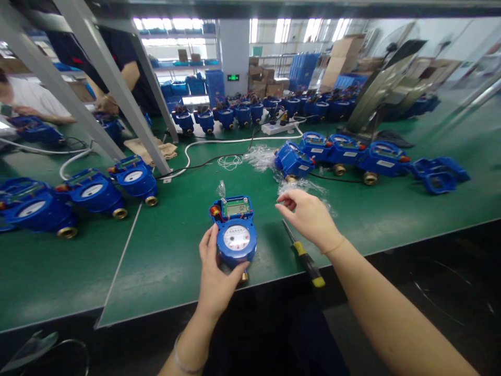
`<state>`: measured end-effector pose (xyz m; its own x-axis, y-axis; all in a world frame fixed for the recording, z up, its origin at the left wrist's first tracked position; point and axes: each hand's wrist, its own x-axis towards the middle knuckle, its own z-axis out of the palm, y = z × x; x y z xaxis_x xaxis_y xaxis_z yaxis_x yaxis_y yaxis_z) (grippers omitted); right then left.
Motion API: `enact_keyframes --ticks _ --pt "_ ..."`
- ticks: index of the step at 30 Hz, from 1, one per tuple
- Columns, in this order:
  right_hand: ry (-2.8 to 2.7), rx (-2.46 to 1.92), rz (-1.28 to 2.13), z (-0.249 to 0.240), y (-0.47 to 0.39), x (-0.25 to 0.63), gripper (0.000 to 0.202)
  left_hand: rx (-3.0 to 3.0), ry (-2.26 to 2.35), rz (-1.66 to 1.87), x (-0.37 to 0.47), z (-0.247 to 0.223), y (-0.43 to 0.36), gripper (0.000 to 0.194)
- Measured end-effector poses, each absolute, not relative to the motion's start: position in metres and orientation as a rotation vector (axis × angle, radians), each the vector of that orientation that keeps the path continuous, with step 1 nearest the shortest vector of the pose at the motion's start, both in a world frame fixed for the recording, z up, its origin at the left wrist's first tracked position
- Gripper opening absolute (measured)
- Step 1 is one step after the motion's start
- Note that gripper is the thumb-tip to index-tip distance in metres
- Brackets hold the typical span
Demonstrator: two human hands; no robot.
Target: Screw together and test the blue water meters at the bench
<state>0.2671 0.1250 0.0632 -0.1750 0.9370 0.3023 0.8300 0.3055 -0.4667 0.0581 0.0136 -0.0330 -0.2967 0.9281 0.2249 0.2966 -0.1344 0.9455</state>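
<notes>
A blue meter (pixel 237 237) with a round white dial and a small lit display stands near the front edge of the green table. My left hand (pixel 217 277) grips its lower body, thumb and fingers on either side. Above the table to the right, my right hand (pixel 309 216) is closed, thumb tip near the bent forefinger; whether anything small is between them cannot be made out. Just below that hand lies a screwdriver (pixel 307 261) with a yellow and black handle. A small clear plastic piece (pixel 221 189) stands behind the meter's display.
More blue meters stand at the left (pixel 94 190) and at the right (pixel 344 149). Blue frames (pixel 438 175) lie at the far right. Clear wrap (pixel 262 156), cables and a power strip (pixel 278 127) lie behind. Grey posts rise at the left; people work beyond.
</notes>
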Motion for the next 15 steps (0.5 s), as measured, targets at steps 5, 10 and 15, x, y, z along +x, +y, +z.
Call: enact_keyframes --ticks 5,10,15 --pt "-2.010 -1.304 0.792 0.066 0.112 0.232 0.008 1.392 1.542 1.461 0.058 -0.039 0.018 0.104" --pt "-2.177 -1.399 0.574 0.075 0.096 0.196 0.019 1.404 1.598 1.505 0.064 -0.044 0.022 0.108" --pt "-2.360 -1.385 0.329 0.078 0.097 0.179 0.017 1.382 1.544 1.458 0.061 -0.046 0.022 0.106"
